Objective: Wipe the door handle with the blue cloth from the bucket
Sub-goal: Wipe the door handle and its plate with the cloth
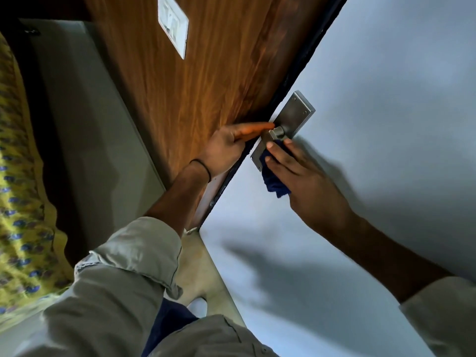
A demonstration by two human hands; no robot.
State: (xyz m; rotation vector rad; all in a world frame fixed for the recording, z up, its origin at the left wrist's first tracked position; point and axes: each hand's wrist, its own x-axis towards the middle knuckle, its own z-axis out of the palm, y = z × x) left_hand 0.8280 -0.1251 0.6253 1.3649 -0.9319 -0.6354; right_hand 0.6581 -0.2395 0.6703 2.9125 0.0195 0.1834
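Nothing to read here: I saw no words, brand marks or numbers. The metal handle plate (293,117) was bare, and the white switch plate (173,25) on the wood panel (185,81) showed no lettering I could make out.

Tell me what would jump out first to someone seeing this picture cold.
The metal door handle near the middle, on its plate at the grey door's edge, with the right hand pressing a blue cloth against it. The left hand reaches in from the wooden panel side, fingers extended to the handle's base.
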